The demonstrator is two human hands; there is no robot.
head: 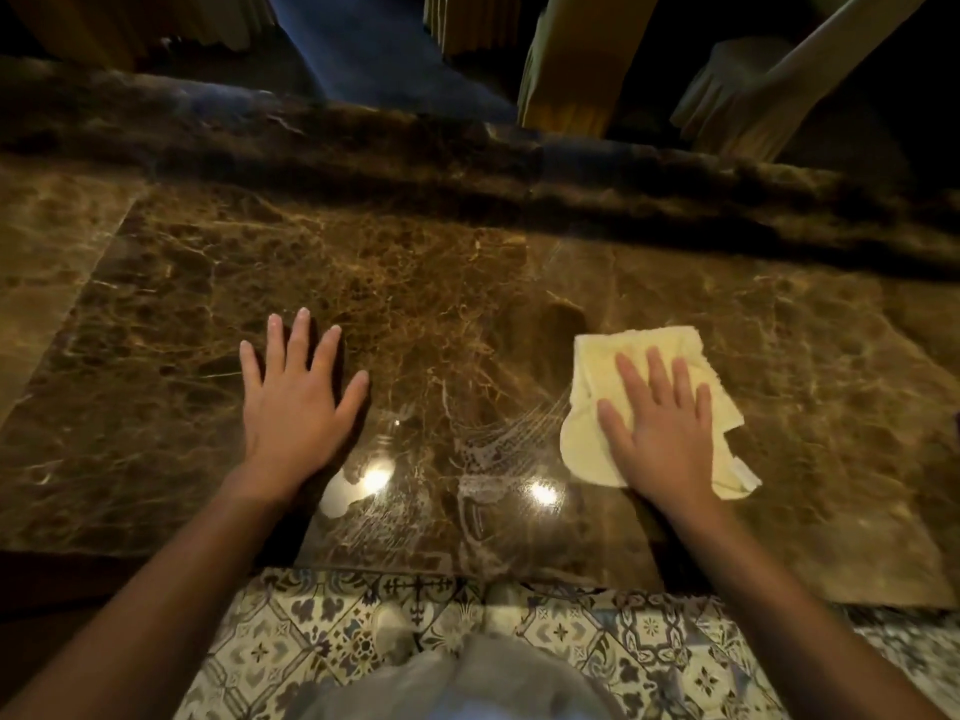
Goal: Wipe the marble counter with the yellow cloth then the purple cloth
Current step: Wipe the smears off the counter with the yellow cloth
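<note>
The brown marble counter (426,283) fills the middle of the view, glossy, with light reflections near its front edge. A yellow cloth (613,371) lies crumpled flat on it at the right. My right hand (660,423) presses flat on top of the cloth, fingers spread. My left hand (296,392) rests palm down on the bare marble at the left, fingers apart, holding nothing. Faint wet streaks (498,444) show on the marble just left of the cloth. A tiny purple sliver at the far right edge (957,423) may be the purple cloth; I cannot tell.
A raised dark marble ledge (467,158) runs along the counter's far side. Beyond it stand fabric-covered chairs (748,96) and blue carpet (374,49). Patterned floor tiles (649,646) lie below the front edge, with my shoe (392,631) on them.
</note>
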